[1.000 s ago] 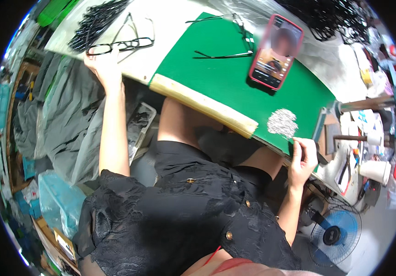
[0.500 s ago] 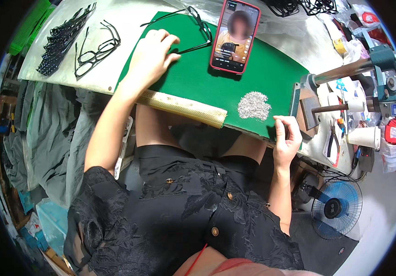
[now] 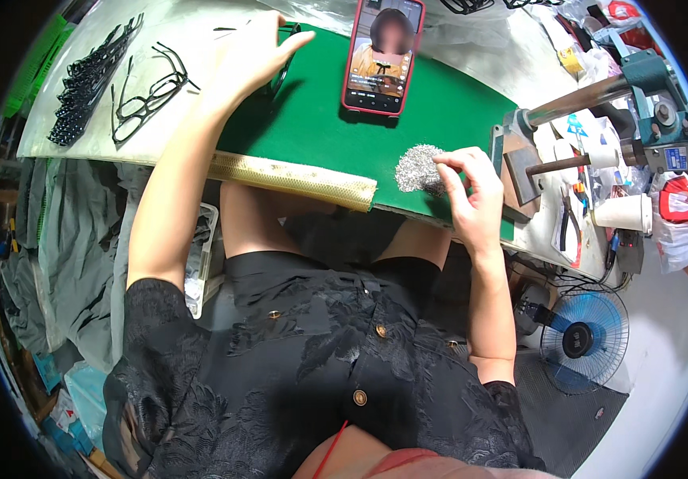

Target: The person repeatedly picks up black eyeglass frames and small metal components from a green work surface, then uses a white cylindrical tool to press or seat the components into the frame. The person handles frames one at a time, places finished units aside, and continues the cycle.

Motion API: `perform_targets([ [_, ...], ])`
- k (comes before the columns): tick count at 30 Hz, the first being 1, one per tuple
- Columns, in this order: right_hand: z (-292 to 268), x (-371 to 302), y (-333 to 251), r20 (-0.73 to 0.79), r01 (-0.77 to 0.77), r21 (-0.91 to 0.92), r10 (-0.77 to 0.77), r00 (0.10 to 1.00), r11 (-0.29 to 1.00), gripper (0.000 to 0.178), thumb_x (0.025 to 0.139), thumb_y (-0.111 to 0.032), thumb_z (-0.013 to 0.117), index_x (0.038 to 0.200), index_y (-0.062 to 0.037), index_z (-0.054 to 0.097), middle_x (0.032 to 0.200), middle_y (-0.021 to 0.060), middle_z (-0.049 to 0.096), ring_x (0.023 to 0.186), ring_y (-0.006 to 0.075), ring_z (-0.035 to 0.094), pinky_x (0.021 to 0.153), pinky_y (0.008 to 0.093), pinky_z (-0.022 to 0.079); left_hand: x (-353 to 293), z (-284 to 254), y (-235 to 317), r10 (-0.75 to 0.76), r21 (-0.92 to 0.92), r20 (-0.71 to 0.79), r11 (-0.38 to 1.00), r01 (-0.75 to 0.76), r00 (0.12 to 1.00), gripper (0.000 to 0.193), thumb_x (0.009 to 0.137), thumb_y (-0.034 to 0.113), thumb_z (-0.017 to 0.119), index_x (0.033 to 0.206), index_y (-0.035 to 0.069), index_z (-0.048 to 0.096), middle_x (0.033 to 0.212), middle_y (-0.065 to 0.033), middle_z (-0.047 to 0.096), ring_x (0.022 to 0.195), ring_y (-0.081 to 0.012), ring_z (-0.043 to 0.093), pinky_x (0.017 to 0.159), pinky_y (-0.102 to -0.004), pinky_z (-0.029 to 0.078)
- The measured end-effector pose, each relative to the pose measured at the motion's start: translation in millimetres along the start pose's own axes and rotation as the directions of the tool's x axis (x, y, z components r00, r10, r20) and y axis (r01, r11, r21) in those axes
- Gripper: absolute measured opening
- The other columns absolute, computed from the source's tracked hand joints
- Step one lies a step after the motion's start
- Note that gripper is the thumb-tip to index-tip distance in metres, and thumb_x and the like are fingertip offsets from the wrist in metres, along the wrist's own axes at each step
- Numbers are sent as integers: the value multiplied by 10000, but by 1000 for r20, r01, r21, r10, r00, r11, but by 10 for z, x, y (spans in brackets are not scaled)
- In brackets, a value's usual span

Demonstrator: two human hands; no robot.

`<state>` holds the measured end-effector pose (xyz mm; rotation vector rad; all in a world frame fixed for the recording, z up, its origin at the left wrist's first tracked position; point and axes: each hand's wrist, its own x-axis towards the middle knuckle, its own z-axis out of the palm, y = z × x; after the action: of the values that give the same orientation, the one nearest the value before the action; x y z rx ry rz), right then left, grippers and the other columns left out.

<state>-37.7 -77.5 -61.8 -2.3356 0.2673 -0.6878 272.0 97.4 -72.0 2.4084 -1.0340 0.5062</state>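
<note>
My left hand (image 3: 252,60) is over the far left of the green mat (image 3: 320,120), its fingers closed on a black eyeglasses frame (image 3: 283,73). The hand hides much of that frame; its shadow falls on the mat. At the right, my right hand (image 3: 475,191) is by a pile of tiny silver metal pieces (image 3: 417,168), thumb and forefinger drawn together at the pile's right edge. Anything between those fingertips is too small to make out. Left of the mat lie more black eyeglasses frames (image 3: 148,100) and a dense row of black frames (image 3: 88,88).
A red-cased phone (image 3: 377,60) stands at the back of the mat. A gold mesh-covered roll (image 3: 296,182) runs along the front edge. On the right are a hand press (image 3: 519,172), pliers (image 3: 569,219) and a white cup (image 3: 623,214); a blue fan (image 3: 582,339) stands below.
My left hand has closed on the eyeglasses frame and moved it left, away from the phone. The right hand has moved up and left from the table's edge to the silver pile.
</note>
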Motion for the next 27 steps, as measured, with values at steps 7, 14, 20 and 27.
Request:
perform_targets([
  [7,-93,-478,80,144,163,-453,-108,984,877,475,759,-272,722,1199,-117,629,1089,95,566,1030,284,530,896,407,395,290,588,-518,84,-74,89,994,-78,992,327,929,357,497,983,39,552,864,-140,647,735,-255,639,703,-387,506],
  [14,-194,-607,174,132,181,-442,-135,982,878,412,759,-260,718,1129,-92,651,1121,82,601,1069,273,546,894,393,384,-27,-216,-77,314,-823,564,140,550,764,439,933,108,567,1342,102,408,1107,-65,514,923,-144,548,828,-309,504],
  [20,-152,-511,212,-55,-28,-176,18,998,984,176,795,-21,658,968,-46,676,902,95,609,881,269,566,776,351,451,-580,-660,565,76,-789,349,561,250,934,513,983,164,492,1438,24,300,800,-47,551,557,-72,457,516,-181,366],
  [27,-166,-453,224,22,-117,-160,122,992,980,58,804,-21,646,859,-38,639,811,89,566,786,251,558,732,344,447,-881,-630,766,118,-841,332,487,237,936,514,993,122,461,1465,43,273,795,-61,539,539,-61,423,501,-170,362],
])
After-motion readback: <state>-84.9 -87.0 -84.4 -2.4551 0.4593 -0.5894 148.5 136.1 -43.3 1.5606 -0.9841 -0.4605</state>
